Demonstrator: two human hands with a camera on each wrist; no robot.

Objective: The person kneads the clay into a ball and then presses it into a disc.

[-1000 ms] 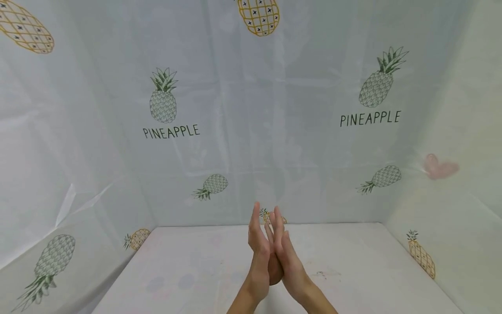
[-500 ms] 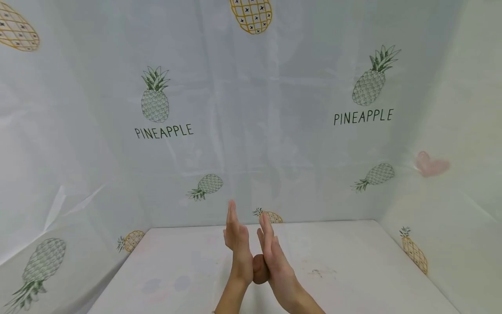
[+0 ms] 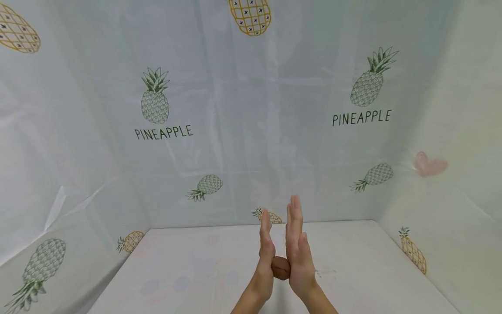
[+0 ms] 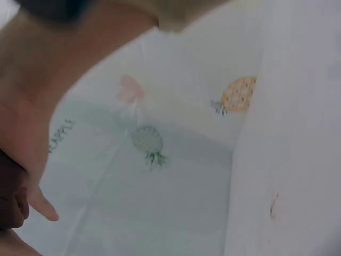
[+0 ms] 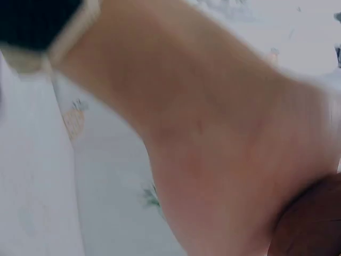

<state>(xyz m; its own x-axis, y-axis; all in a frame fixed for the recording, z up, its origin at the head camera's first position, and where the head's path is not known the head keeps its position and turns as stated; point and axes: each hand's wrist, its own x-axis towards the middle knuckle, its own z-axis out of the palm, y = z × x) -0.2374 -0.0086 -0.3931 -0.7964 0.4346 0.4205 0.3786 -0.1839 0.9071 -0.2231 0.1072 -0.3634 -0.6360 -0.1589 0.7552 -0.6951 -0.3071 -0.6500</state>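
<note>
A small brown lump of clay (image 3: pixel 280 268), roundish with a crease across it, sits between the two palms in the head view. My left hand (image 3: pixel 264 264) presses its left side, with fingers straight and pointing up and away. Against the other side lies my right hand (image 3: pixel 300 257), also straight-fingered, its fingertips reaching higher than the left's. The hands are apart except for the clay between them. In the left wrist view the clay (image 4: pixel 11 192) shows at the left edge. Part of the clay (image 5: pixel 311 221) appears at the lower right of the right wrist view.
Below the hands spreads a white table (image 3: pixel 188 257) with faint stains and a small dark mark (image 3: pixel 325 273) to the right. White pineapple-print sheeting (image 3: pixel 251 144) hangs behind the table and along both sides.
Both hands have slid against each other around the clay. Since half a second ago the right has gone forward and the left back, both shifting rightward in view. The clay has turned between the palms.
</note>
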